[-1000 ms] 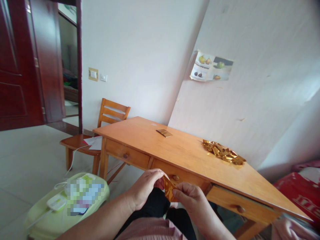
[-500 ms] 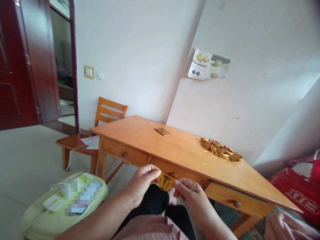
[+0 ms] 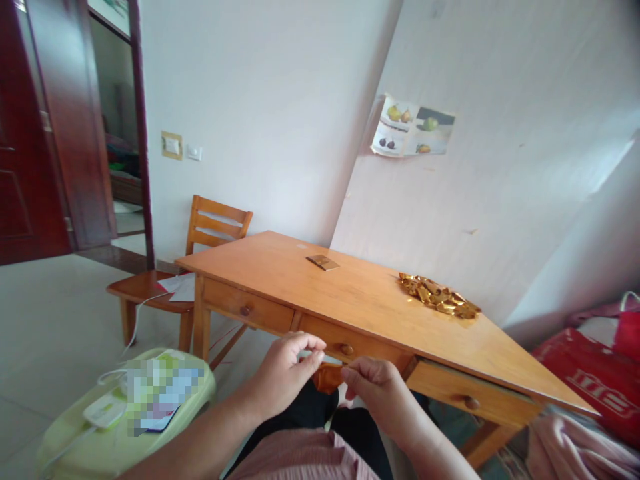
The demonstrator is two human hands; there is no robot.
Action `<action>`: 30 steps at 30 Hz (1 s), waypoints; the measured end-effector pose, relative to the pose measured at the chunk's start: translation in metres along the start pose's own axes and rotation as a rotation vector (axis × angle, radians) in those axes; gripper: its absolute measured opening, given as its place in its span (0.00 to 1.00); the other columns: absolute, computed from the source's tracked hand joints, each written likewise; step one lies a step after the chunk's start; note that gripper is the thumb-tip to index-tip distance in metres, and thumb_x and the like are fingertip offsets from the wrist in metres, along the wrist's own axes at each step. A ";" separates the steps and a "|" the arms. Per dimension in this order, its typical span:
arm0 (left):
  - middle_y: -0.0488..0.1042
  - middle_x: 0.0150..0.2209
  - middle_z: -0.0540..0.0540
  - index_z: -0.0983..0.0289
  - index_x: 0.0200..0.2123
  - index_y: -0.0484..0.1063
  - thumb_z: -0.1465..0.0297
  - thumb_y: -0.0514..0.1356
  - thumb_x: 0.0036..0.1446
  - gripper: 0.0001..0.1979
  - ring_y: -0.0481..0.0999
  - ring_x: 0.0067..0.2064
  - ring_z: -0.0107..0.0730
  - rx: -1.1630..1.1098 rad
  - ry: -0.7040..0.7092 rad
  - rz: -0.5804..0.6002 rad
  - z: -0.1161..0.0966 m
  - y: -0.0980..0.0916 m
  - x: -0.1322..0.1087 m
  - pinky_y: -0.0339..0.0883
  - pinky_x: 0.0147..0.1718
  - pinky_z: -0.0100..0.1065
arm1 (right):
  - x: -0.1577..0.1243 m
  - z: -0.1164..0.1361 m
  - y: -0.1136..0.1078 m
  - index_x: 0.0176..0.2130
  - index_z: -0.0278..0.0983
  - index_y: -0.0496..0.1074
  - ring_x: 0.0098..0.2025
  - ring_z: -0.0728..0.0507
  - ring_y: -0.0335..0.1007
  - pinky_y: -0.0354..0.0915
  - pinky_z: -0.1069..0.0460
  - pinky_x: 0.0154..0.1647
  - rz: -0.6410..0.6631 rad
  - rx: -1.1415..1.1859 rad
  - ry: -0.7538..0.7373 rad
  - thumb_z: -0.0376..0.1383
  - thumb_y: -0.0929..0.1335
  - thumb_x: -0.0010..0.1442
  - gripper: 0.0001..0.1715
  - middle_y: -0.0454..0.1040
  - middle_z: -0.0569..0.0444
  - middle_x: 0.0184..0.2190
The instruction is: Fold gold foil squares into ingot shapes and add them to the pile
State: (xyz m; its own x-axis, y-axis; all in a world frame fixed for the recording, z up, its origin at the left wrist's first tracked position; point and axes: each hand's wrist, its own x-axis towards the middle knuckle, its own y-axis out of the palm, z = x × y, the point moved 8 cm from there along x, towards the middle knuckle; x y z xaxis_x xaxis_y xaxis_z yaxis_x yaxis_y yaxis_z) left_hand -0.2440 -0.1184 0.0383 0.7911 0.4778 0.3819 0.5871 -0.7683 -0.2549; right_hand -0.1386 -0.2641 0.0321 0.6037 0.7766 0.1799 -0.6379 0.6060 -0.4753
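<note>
Your right fingers (image 3: 363, 373) covered one corner of the gold foil (image 3: 327, 379), and you probably could not tell whether your left fingers (image 3: 311, 365) pinched it too. Pixelation blurred the phone (image 3: 163, 420). The view's edges cut off your forearms (image 3: 210, 430), the dark red door (image 3: 30, 193), the red bag (image 3: 585, 373) and the pink cloth (image 3: 570, 443).

No text, brand or number can be read with certainty. The red bag (image 3: 560, 363) at the right carries large white lettering (image 3: 600, 389), set aslant and softened by blur, whose characters cannot be made out; on the pale green stool (image 3: 67, 443), the phone (image 3: 173, 408) is partly covered by pixelation and its screen content is illegible. Any print on the white device (image 3: 105, 408) beside it, or on the papers (image 3: 183, 288) on the chair (image 3: 133, 287), is too small to tell.
</note>
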 end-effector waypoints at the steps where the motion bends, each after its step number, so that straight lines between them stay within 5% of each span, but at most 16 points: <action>1: 0.80 0.38 0.55 0.59 0.36 0.80 0.65 0.62 0.58 0.07 0.75 0.43 0.40 0.073 0.052 0.035 -0.008 0.004 -0.001 0.62 0.44 0.36 | 0.000 0.002 0.002 0.24 0.35 0.76 0.24 0.47 0.62 0.55 0.52 0.27 0.009 -0.010 -0.008 0.48 0.68 0.62 0.23 0.72 0.54 0.20; 6: 0.78 0.30 0.53 0.59 0.27 0.78 0.69 0.62 0.57 0.07 0.73 0.37 0.38 0.192 0.080 0.131 -0.016 0.017 -0.001 0.60 0.39 0.35 | 0.001 0.010 0.006 0.23 0.35 0.75 0.23 0.48 0.61 0.54 0.53 0.26 0.038 -0.006 -0.025 0.47 0.69 0.61 0.22 0.71 0.54 0.19; 14: 0.77 0.30 0.53 0.64 0.31 0.76 0.62 0.62 0.59 0.11 0.73 0.34 0.34 -0.112 -0.121 0.158 0.003 0.017 -0.003 0.63 0.36 0.32 | 0.001 0.005 0.002 0.30 0.35 0.77 0.28 0.46 0.67 0.59 0.51 0.33 0.015 0.245 0.013 0.50 0.70 0.61 0.21 0.75 0.53 0.24; 23: 0.77 0.30 0.53 0.66 0.33 0.77 0.60 0.64 0.56 0.13 0.72 0.33 0.32 -0.315 -0.230 0.233 0.010 0.029 -0.009 0.63 0.36 0.31 | 0.002 0.010 0.002 0.27 0.36 0.76 0.30 0.46 0.66 0.59 0.51 0.34 -0.019 0.185 -0.055 0.48 0.68 0.63 0.21 0.74 0.53 0.25; 30: 0.77 0.30 0.53 0.65 0.32 0.76 0.58 0.62 0.58 0.15 0.73 0.34 0.34 -0.260 -0.160 0.087 0.006 0.020 -0.006 0.65 0.35 0.31 | -0.005 0.015 -0.011 0.34 0.37 0.74 0.28 0.47 0.63 0.59 0.53 0.29 -0.330 0.028 -0.157 0.46 0.68 0.63 0.15 0.71 0.55 0.26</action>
State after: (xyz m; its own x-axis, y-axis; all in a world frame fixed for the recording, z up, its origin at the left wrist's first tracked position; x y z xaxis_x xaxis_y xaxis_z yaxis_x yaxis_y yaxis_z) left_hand -0.2364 -0.1338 0.0252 0.8655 0.4505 0.2189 0.4687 -0.8826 -0.0367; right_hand -0.1419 -0.2719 0.0490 0.7002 0.5539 0.4504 -0.4350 0.8313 -0.3461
